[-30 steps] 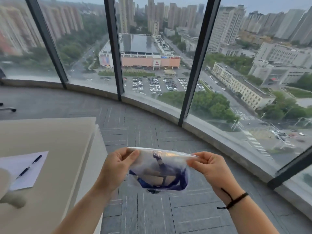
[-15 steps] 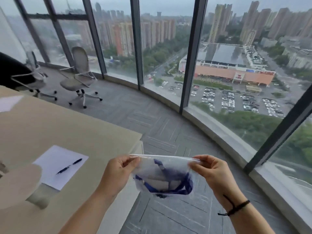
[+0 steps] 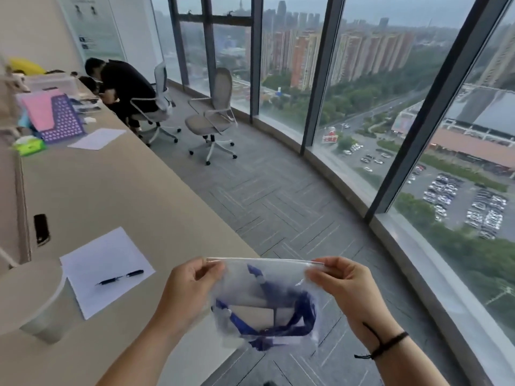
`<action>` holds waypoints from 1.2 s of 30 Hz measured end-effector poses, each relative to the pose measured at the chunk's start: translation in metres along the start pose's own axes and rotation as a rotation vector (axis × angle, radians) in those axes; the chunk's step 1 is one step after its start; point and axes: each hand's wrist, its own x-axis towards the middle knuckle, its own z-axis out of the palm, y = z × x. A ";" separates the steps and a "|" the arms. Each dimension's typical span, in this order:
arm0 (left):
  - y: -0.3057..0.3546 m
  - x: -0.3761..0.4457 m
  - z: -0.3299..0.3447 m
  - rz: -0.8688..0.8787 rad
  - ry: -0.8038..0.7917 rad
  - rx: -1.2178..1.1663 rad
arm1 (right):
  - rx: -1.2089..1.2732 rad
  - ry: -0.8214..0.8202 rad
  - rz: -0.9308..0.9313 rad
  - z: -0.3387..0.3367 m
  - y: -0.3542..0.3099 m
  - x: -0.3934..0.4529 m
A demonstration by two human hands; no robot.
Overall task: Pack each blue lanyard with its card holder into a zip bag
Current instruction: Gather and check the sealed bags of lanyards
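Note:
A clear zip bag (image 3: 250, 282) hangs in the air in front of me, beyond the desk's right edge. Inside it lies a coiled blue lanyard (image 3: 303, 310) around a clear card holder (image 3: 252, 316). My left hand (image 3: 189, 291) pinches the bag's top left corner at the zip strip. My right hand (image 3: 348, 291), with a black cord on its wrist, pinches the top right corner. The zip strip is stretched straight between the two hands.
A long beige desk (image 3: 117, 190) runs along my left, with a white sheet (image 3: 103, 263) and a pen (image 3: 119, 277) on it, a round lamp base (image 3: 30, 296), and a purple file rack (image 3: 62, 121) farther back. Two office chairs (image 3: 214, 118) stand by the windows; a person in black (image 3: 122, 82) sits in one.
The view has swung left, bringing the desk, the chairs and the seated person into sight. The bag stays held by both hands at its top corners.

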 end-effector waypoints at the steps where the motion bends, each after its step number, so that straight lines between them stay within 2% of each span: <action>1: -0.002 0.017 0.007 -0.006 0.017 -0.005 | -0.001 -0.013 0.006 -0.001 -0.002 0.023; 7: 0.011 0.126 0.051 -0.053 0.096 -0.051 | -0.075 -0.088 0.015 -0.011 -0.033 0.159; 12: 0.041 0.211 0.077 -0.009 0.186 0.014 | -0.058 -0.124 -0.066 -0.011 -0.057 0.270; 16: 0.048 0.270 0.088 -0.028 0.266 0.085 | -0.054 -0.234 -0.064 -0.003 -0.056 0.360; 22: 0.040 0.344 0.109 -0.114 0.546 0.176 | -0.098 -0.531 -0.081 0.033 -0.054 0.503; 26: 0.048 0.365 0.126 -0.244 0.732 0.183 | -0.173 -0.759 -0.089 0.069 -0.071 0.573; 30: 0.059 0.375 0.134 -0.325 0.929 0.186 | -0.220 -0.963 -0.129 0.120 -0.089 0.616; 36: 0.043 0.375 0.121 -0.453 1.237 0.067 | -0.296 -1.215 -0.165 0.211 -0.083 0.632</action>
